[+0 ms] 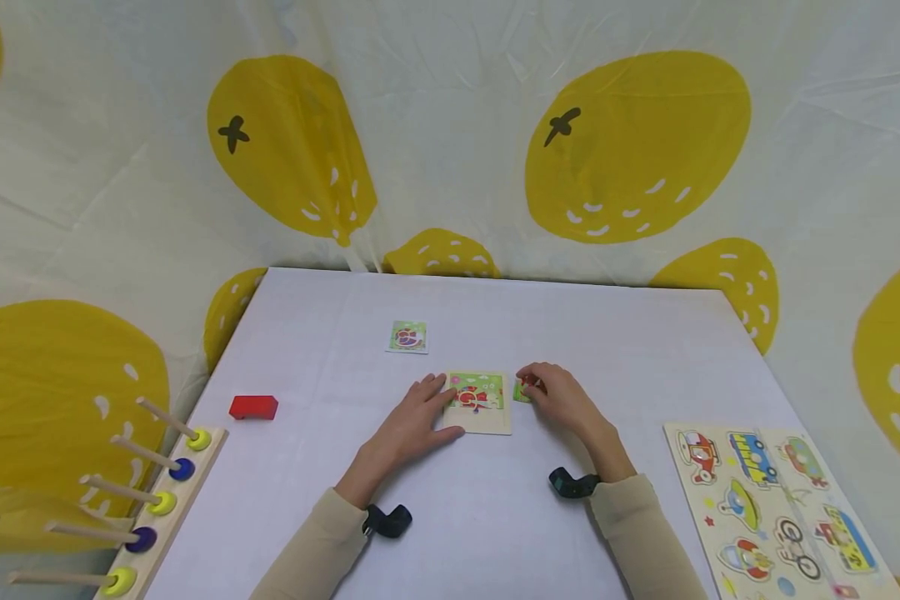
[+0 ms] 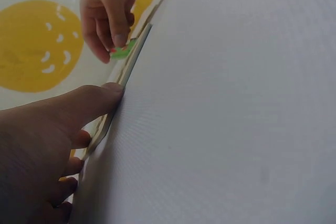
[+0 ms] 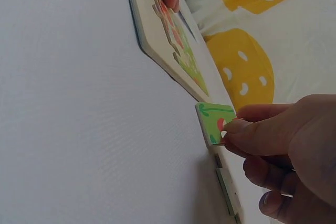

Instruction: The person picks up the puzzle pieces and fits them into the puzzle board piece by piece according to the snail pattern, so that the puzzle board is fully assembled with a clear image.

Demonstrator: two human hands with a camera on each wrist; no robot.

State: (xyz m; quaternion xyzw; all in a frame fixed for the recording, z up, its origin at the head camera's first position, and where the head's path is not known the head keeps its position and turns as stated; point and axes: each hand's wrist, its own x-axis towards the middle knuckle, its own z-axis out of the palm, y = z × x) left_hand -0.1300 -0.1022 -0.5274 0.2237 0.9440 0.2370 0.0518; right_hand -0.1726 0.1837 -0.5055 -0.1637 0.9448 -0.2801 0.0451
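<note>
A square wooden puzzle board point(image 1: 486, 423) lies mid-table, its upper part filled with green and red picture pieces point(image 3: 181, 40). My left hand point(image 1: 414, 421) rests at the board's left side, fingers loosely extended. A fingertip touches the pieces, and the thumb point(image 2: 102, 98) lies against the near edge. Just right of the board, my right hand point(image 1: 566, 402) pinches a green puzzle piece point(image 3: 212, 121) with a red and white print between thumb and index finger. That piece is tilted up off the table. More flat pieces point(image 3: 226, 184) lie under the right hand, partly hidden by it.
A small picture card point(image 1: 408, 337) lies farther back. At the left are a red block point(image 1: 253, 407) and a wooden rack point(image 1: 187, 500) with upright pegs and coloured rings. A vehicle peg puzzle point(image 1: 765, 500) fills the right front. Behind the table hangs a fruit-patterned cloth point(image 1: 450, 150).
</note>
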